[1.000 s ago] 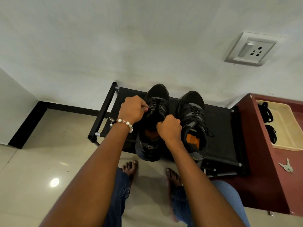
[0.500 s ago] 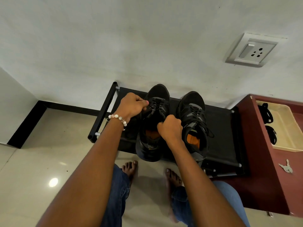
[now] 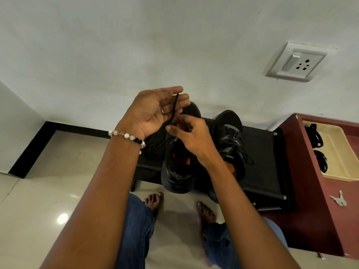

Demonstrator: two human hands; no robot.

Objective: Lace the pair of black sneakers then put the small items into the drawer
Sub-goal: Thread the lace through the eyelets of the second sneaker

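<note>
Lacing looks unfinished from the head view, our only view, and we judge the task to be in its first part; the left hand [image 3: 153, 111] is raised palm-up with the fingers [image 3: 174, 90] nearly straight, and a black lace [image 3: 174, 109] lies across them, its tip near the fingertips; whether a finger or the thumb pinches it we cannot tell; the right hand [image 3: 194, 136] sits just below and beside the left, its fingers loosely curled around the lower run of the same lace, though the actual pinch is too small to confirm. Directly beneath both hands stands the left sneaker [image 3: 178, 171], tongue open and orange insole showing, with the lace running down into it; we take it as still being threaded. Just to the right of the right hand's fingers stands the right sneaker [image 3: 231, 136], its laces crossed up the front and ends trailing loose; it appears laced, tied or not we cannot say. Both shoes rest on a low black shoe rack [image 3: 262, 171]. Well apart to the right of the fingers a maroon drawer [image 3: 303, 171] stands open; inside it a cream tray [image 3: 340, 156] holds two dark coiled items [image 3: 315, 137], perhaps cords; a small pale item [image 3: 339, 199], key-like, lies outside the tray on the maroon surface. Putting away small items remains ahead, as we read it.
</note>
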